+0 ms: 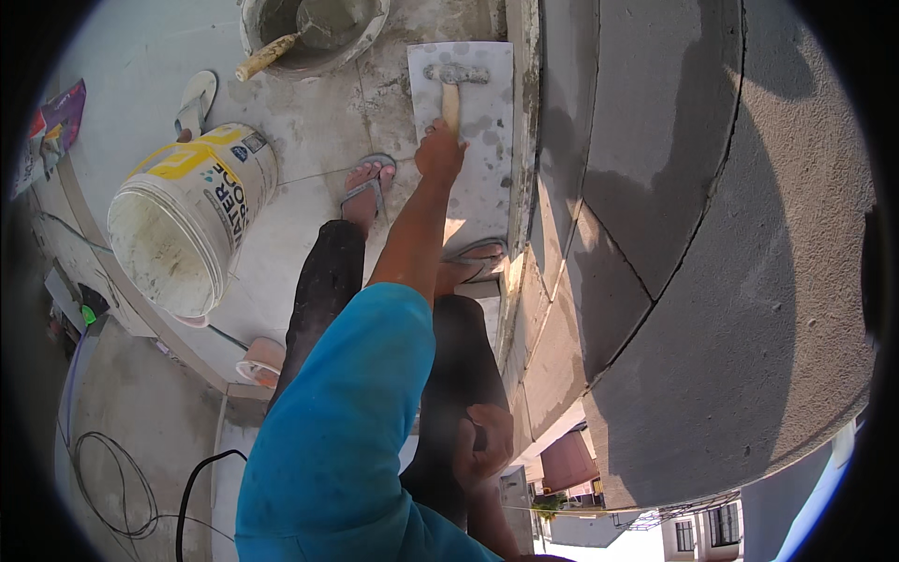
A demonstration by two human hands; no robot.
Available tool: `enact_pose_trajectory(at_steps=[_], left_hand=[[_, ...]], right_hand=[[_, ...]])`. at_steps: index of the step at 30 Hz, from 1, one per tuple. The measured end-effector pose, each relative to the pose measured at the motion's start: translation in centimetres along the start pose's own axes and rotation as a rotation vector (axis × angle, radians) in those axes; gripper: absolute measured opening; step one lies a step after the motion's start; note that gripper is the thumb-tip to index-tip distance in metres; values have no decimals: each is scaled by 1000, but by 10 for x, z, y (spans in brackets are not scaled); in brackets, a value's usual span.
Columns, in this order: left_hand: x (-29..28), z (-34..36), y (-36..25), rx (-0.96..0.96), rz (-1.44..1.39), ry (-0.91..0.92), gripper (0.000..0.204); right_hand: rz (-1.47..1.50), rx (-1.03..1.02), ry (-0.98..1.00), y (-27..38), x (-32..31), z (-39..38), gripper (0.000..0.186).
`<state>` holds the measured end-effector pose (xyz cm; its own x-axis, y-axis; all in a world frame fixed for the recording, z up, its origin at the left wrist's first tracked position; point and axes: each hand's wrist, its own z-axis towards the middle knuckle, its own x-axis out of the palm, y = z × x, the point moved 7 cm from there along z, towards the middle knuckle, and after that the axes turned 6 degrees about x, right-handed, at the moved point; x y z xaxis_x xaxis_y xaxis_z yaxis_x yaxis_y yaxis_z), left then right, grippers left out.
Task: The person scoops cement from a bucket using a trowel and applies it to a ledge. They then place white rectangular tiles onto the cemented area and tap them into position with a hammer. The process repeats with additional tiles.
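My left hand (440,153) grips the pale wooden handle of a mallet (452,98). Its cement-smeared grey head rests over a long light slab (482,173), which has darker grey spots on it. Above my right thigh, my right hand (485,440) is loosely curled, with a gap between thumb and fingers; nothing shows inside it. My sandalled feet are close to the slab, one left of it and one at its near end.
Along the right rises a wall of large grey blocks (693,309), partly wet. A white and yellow bucket (201,178) lies tipped on the left. At the far end stands a mortar tub (375,28) with a wooden-handled trowel (272,54). Cables (122,496) coil at lower left.
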<state>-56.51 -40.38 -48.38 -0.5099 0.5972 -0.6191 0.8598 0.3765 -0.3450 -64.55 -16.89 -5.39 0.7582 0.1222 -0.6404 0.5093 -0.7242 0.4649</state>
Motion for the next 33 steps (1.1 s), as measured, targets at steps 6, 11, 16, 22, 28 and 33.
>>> enact_pose_trajectory(at_steps=[6,11,16,22,28,33], left_hand=[[-42,-19,5,68,-365,-183,53],[-168,-212,-13,418,-581,-16,41],[-308,-381,-113,750,-636,414,56],[-369,-430,-229,1267,-276,261,72],[-257,-372,-310,451,-656,90,126],[-226,-380,-317,257,-704,176,131]], right_hand=[[121,253,59,38,29,42,24],[270,94,-74,120,-14,46,68],[400,-67,-104,215,-72,11,52],[779,-138,-333,203,-261,-24,25],[611,-82,-356,155,-311,-3,38],[1043,-290,-186,196,-353,36,30]])
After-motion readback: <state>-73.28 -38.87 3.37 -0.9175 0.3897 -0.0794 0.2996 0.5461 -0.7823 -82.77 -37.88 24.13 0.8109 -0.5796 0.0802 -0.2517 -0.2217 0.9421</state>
